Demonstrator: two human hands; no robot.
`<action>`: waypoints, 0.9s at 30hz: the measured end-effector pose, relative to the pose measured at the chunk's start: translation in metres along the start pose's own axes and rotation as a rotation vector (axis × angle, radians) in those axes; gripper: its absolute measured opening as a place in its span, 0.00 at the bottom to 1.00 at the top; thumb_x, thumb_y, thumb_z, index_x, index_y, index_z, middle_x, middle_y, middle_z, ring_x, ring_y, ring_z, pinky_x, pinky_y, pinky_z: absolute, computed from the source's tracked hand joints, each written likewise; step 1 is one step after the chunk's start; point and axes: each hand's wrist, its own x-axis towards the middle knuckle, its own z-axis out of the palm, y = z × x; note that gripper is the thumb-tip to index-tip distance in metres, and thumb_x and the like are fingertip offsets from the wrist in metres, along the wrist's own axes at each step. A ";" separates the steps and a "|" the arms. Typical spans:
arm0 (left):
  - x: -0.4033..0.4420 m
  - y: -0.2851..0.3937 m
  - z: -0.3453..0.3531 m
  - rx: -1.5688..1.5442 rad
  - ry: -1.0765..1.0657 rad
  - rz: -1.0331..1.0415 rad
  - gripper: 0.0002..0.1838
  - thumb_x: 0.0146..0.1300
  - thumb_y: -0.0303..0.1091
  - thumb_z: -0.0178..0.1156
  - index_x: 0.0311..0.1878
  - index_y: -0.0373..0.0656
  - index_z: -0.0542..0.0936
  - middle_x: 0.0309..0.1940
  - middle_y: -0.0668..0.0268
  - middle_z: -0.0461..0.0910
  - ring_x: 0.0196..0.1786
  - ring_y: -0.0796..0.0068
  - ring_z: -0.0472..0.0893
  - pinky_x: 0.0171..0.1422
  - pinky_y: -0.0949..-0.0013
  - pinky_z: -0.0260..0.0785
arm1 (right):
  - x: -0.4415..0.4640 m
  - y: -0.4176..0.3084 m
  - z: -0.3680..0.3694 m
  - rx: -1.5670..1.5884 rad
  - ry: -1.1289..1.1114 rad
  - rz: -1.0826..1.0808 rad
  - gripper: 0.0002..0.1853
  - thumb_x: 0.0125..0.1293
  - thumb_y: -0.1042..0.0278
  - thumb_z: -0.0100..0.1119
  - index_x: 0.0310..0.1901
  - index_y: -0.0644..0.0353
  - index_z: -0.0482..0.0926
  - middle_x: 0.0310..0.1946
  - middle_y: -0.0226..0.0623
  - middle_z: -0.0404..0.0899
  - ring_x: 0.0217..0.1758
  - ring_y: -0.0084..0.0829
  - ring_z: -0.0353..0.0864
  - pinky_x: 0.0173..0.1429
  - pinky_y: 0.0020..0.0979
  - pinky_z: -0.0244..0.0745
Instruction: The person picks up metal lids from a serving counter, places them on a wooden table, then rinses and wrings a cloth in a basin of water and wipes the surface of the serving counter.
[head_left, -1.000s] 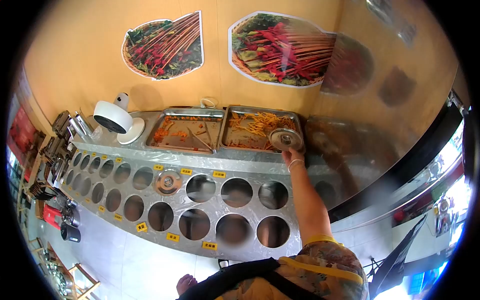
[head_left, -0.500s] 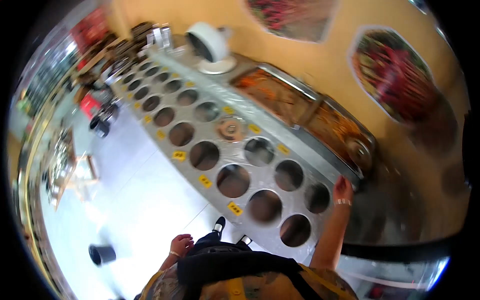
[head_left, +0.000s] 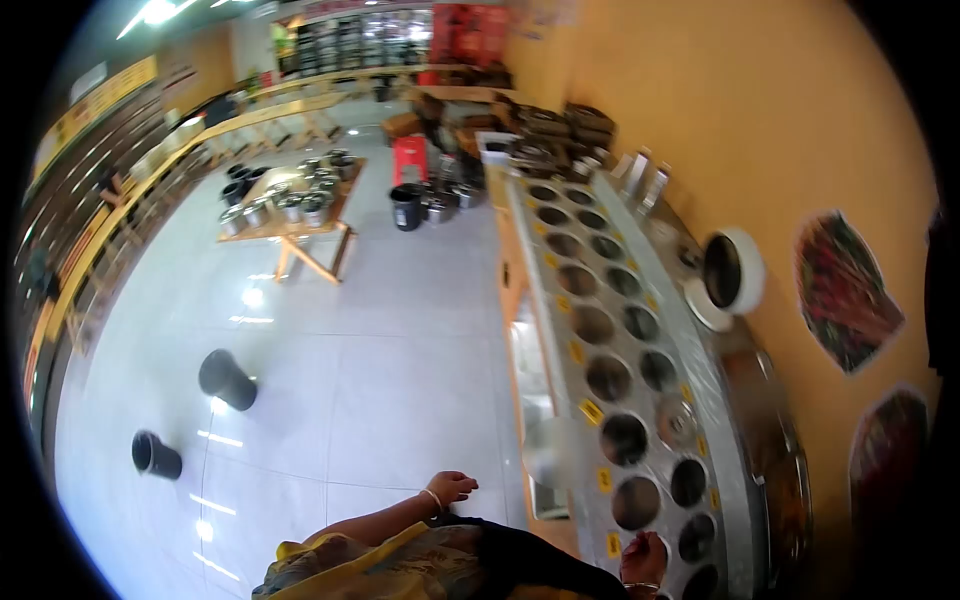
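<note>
Over the floor beside the counter, my left hand is empty, its fingers loosely bent and apart. My right hand is low over the near part of the grey counter, fingers loosely curled, with nothing visible in it. Rows of round holes run along this counter, with yellow labels between them. One hole is covered by a round metal lid. Both hands are slightly blurred.
A white fan and metal trays stand along the wall side. On the floor are two dark bins. Farther off, a wooden table holds metal pots, near a red stool.
The view has swung left toward the room. My right hand has let go of the lid at the tray and moved back over the counter. My left hand has come further into view.
</note>
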 end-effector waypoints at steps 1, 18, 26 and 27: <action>0.002 0.007 -0.021 -0.046 0.023 0.028 0.14 0.54 0.37 0.56 0.38 0.35 0.75 0.33 0.65 0.76 0.36 0.78 0.74 0.42 0.74 0.69 | 0.005 0.012 0.030 -0.024 -0.039 0.020 0.06 0.57 0.66 0.51 0.26 0.57 0.71 0.21 0.31 0.72 0.22 0.23 0.70 0.23 0.23 0.69; -0.213 0.215 -0.260 -0.792 -0.280 1.725 0.22 0.51 0.32 0.58 0.51 0.46 0.68 0.46 0.60 0.70 0.41 0.70 0.72 0.44 0.63 0.68 | 0.035 0.218 0.472 -0.812 -1.185 0.139 0.10 0.58 0.67 0.53 0.35 0.64 0.70 0.29 0.35 0.74 0.31 0.23 0.74 0.37 0.23 0.72; -0.117 0.344 -0.354 1.189 0.871 0.621 0.22 0.42 0.27 0.63 0.44 0.42 0.72 0.40 0.59 0.74 0.42 0.60 0.74 0.45 0.67 0.67 | 0.051 0.301 0.663 -0.944 -1.553 -0.838 0.05 0.51 0.77 0.55 0.30 0.62 0.71 0.27 0.36 0.72 0.26 0.28 0.74 0.31 0.24 0.70; -0.110 0.346 -0.365 0.976 0.848 0.534 0.22 0.42 0.26 0.63 0.44 0.42 0.72 0.39 0.59 0.75 0.42 0.60 0.74 0.45 0.67 0.67 | 0.059 0.313 0.683 -0.920 -1.572 -0.842 0.04 0.50 0.79 0.55 0.28 0.61 0.73 0.26 0.35 0.74 0.27 0.26 0.74 0.32 0.23 0.70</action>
